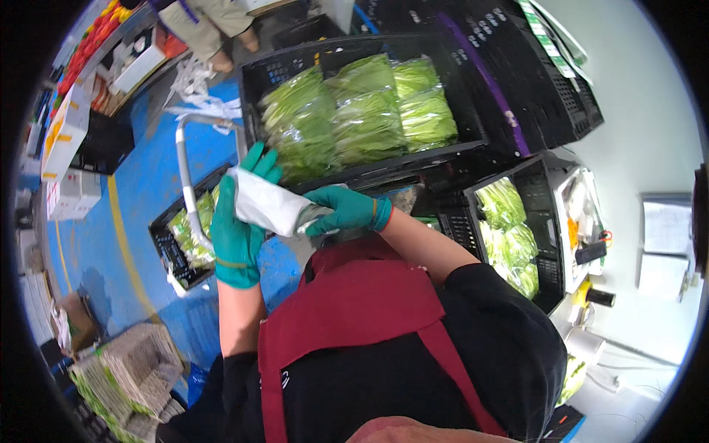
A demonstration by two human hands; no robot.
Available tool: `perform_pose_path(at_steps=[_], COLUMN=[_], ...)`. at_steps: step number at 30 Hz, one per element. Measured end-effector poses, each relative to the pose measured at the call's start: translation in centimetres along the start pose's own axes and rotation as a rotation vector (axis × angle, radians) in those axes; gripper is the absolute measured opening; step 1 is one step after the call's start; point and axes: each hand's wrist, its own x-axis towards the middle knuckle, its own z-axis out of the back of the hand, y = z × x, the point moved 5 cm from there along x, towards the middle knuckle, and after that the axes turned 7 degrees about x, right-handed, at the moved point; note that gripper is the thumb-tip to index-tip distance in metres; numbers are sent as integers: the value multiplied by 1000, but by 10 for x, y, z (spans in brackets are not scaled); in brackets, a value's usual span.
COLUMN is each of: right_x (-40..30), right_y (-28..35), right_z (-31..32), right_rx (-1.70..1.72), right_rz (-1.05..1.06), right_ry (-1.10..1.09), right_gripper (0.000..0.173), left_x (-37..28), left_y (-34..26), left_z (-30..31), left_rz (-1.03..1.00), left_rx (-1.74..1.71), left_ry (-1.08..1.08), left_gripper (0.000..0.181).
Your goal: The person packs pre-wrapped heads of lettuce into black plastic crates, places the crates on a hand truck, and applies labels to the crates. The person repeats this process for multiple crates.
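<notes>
My left hand, in a green glove, holds one end of a white packet against its palm, its upper fingers spread behind it. At the packet's other end my right hand, also gloved in green, grips it along with some clear plastic film. What the packet contains cannot be seen. Just beyond my hands stands a black plastic crate with several clear bags of leafy greens in rows. A smaller black crate of bagged greens is on the floor, partly behind my left hand.
A metal tube handle rises beside my left hand. To the right is another black crate with bagged greens. Stacked black crates stand at the top right, a wicker basket lower left. Another person's legs show at the top.
</notes>
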Motion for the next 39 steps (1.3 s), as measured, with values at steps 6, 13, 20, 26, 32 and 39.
perform_pose_path(at_steps=[6, 13, 20, 26, 32, 39], right_x=[2, -3, -7, 4, 9, 2], right_y=[-3, 6, 126, 103, 97, 92], right_z=[18, 56, 54, 79, 77, 106], right_rx=[245, -73, -781, -908, -1357, -1030], right_rz=[-126, -180, 521, 444, 551, 736], right_ry=[-182, -119, -330, -158, -140, -246], right_gripper=[24, 26, 29, 24, 22, 17], left_x=[12, 19, 40, 52, 68, 85], left_y=[2, 53, 60, 82, 106, 125], left_z=[4, -25, -34, -20, 21, -3], left_rz=[-100, -4, -8, 93, 148, 252], left_rx=[-197, 289, 385, 488, 485, -47], left_ry=[71, -138, -356, -345, -358, -229], left_gripper=[55, 32, 21, 21, 17, 30])
